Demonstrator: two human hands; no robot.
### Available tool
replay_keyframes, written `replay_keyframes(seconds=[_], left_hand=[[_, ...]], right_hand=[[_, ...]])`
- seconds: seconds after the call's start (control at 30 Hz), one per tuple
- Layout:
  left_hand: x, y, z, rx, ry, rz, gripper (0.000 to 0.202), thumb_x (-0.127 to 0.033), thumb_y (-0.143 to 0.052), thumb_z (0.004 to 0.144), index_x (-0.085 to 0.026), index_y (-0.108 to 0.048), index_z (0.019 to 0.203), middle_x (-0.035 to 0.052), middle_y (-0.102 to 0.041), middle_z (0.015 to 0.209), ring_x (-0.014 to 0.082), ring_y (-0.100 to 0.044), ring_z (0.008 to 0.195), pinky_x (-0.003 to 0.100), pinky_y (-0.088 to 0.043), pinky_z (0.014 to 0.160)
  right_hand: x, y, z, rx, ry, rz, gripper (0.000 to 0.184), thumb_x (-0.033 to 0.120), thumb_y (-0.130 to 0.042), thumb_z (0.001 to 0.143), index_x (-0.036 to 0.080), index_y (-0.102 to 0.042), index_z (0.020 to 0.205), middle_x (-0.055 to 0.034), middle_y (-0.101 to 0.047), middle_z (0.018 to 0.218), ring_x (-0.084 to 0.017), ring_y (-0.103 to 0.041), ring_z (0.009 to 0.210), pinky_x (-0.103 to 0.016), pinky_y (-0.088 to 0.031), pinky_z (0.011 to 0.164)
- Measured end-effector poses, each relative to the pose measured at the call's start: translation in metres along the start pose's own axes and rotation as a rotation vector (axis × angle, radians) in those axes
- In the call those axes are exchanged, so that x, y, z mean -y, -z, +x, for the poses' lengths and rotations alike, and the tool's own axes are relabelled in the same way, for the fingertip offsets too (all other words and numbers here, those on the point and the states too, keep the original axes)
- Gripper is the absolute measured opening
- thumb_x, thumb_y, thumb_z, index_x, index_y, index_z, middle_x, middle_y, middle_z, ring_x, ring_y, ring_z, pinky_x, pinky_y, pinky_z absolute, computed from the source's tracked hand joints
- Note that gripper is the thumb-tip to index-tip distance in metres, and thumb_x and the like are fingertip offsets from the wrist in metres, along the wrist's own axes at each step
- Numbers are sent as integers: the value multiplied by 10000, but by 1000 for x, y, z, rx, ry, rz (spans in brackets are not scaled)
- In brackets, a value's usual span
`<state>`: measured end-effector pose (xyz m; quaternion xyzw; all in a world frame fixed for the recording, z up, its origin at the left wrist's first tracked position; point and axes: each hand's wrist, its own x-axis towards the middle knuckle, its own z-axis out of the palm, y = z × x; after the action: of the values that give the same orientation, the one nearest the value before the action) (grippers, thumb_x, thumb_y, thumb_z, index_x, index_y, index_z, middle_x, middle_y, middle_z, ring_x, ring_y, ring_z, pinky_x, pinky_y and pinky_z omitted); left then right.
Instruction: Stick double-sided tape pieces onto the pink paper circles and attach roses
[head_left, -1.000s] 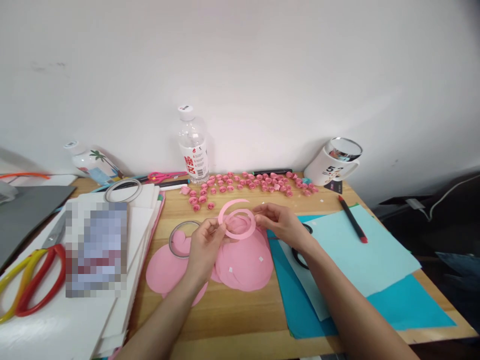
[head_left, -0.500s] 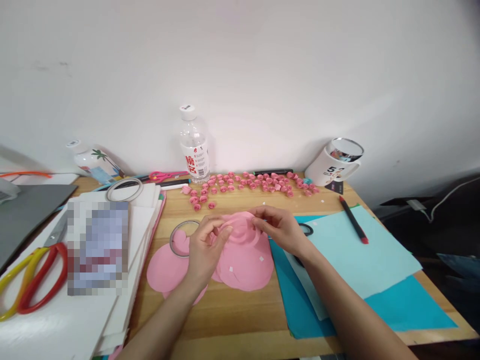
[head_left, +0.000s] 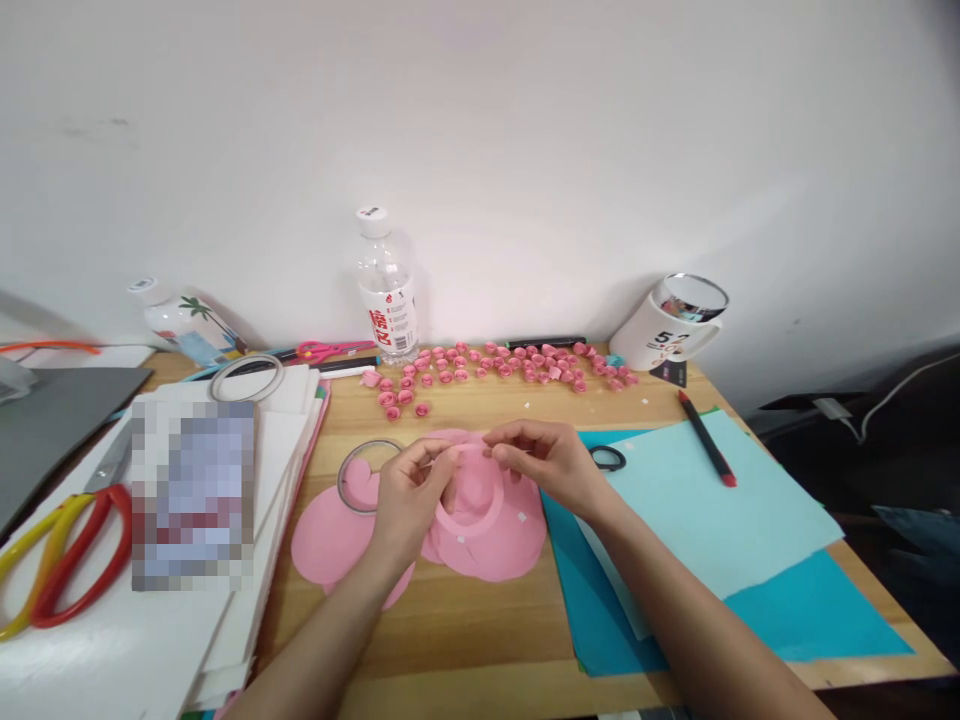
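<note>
My left hand (head_left: 409,495) and my right hand (head_left: 544,460) both pinch the top end of a pink paper spiral strip (head_left: 472,505), which hangs in a loop just above a pile of pink paper discs (head_left: 495,535) on the wooden desk (head_left: 465,630). The fingertips of the two hands nearly meet over the strip. A tape ring (head_left: 360,475) lies on a pink disc left of my left hand. Several small rolled pink paper roses (head_left: 487,368) are scattered along the back of the desk.
Light and dark blue paper sheets (head_left: 720,530) lie at the right with black scissors (head_left: 607,458) and a red pen (head_left: 705,437). A water bottle (head_left: 384,285) and a white mug (head_left: 671,325) stand by the wall. White sheets, a tape roll (head_left: 246,378) and red-yellow scissors (head_left: 67,555) fill the left.
The spiral was held up as open rings between my hands; now it has dropped lower and my hands have come together, pinching its end over the discs.
</note>
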<state>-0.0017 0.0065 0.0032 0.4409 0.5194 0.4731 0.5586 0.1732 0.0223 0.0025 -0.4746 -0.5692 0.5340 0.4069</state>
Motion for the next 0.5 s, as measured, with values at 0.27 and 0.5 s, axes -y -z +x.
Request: replay_keyframes(seconds=[0.27, 0.5], left_hand=[[0, -4, -2, 35, -38, 28, 131, -252, -680, 662, -145, -645, 729, -16, -605, 604, 63, -458, 451, 186, -401, 444], [2, -1, 1, -31, -75, 41, 106, -243, -696, 660, -151, -644, 669, 15, -656, 636, 119, -586, 581, 222, -482, 570]], right_hand=[[-4, -16, -6, 3, 4, -86, 216, 346, -651, 756, 150, -635, 665, -9, -616, 600, -100, -522, 535, -224, -422, 510], [1, -13, -5, 209, -31, 141, 253, 372, -593, 814, 151, -712, 850, -52, -688, 736, -128, -636, 644, -257, -524, 625]])
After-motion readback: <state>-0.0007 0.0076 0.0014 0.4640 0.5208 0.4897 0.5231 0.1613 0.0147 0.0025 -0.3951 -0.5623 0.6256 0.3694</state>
